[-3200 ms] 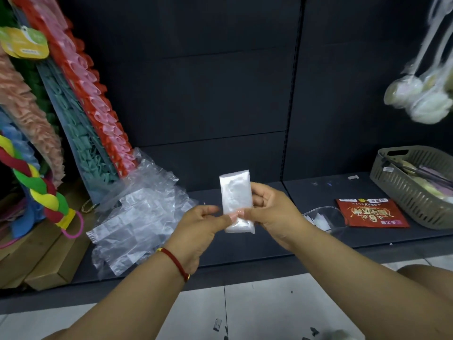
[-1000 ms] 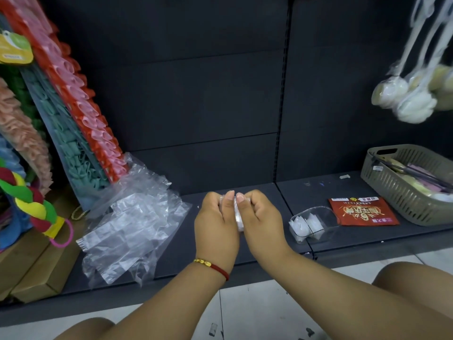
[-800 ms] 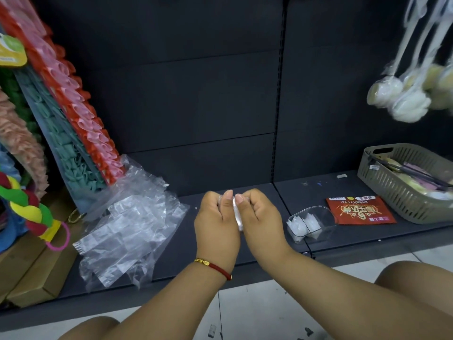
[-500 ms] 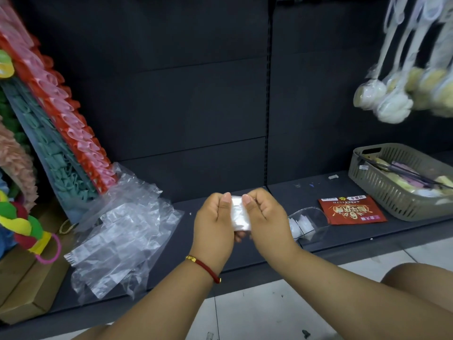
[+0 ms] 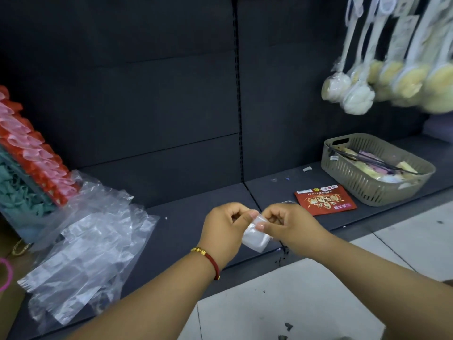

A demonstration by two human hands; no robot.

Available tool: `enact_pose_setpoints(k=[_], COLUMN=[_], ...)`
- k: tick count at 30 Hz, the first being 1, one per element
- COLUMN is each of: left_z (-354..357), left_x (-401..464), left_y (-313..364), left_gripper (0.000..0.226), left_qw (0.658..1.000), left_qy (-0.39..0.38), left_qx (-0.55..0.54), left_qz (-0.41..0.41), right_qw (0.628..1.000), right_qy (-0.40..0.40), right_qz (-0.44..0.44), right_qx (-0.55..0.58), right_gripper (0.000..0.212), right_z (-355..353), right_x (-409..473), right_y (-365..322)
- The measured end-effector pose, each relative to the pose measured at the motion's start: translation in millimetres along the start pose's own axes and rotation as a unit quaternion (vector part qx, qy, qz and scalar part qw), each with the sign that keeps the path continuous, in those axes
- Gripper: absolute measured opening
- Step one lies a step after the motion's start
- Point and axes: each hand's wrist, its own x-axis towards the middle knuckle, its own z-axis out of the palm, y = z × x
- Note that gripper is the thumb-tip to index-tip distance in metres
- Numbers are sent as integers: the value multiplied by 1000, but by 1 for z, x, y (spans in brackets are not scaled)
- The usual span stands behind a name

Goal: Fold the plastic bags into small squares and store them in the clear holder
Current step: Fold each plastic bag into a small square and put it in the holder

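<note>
Both hands pinch a small folded bag over the shelf edge

The left hand [image 5: 224,229] and right hand [image 5: 290,225] meet above the dark shelf [image 5: 196,212], thumbs and forefingers pressed onto the top edge of the bag [image 5: 255,238], which hangs as a small whitish square between them. The other fingers are curled in. A heap of unfolded bags [image 5: 83,244] lies on the shelf to the left. A red packet [image 5: 324,200] and a basket [image 5: 375,171] sit to the right; the holder is almost wholly hidden behind the right hand
</note>
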Motion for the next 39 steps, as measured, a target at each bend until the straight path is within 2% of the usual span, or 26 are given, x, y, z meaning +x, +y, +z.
enact_pose_setpoints(k=[4,9,14,17,22,28,32,39], left_z=[30,58,82,97,118,152,166,181], left_x=[16,45,71,87,113,146,160,177], left_y=[-8,-48,-86,-110,-140,-162,-175,-188], left_gripper=[27,41,37,33,56,67,68,60], left_qw=[999,986,954,916,857,837,823,810], left_qy=[-44,-100,-189,-239,-307,-325,-345,-333], left_qx=[32,132,225,319,413,432,439,448], left_qz=[5,-31,-64,-46,23,86,107,179], right_qw=[997,979,957,948,945,941,935,932], right_qy=[-6,42,76,91,139,177,203,266], right_qz=[55,179,266,293,296,281,280,214], right_qx=[-56,-92,-91,-78,-24,-64,-82,-123], right_gripper=[16,17,26,26,18,27,29,31], right_z=[-21,-48,-53,-51,-44,-24,-10,9], right_x=[3,21,47,65,95,127,140,151], right_y=[25,84,139,161,185,208,220,239])
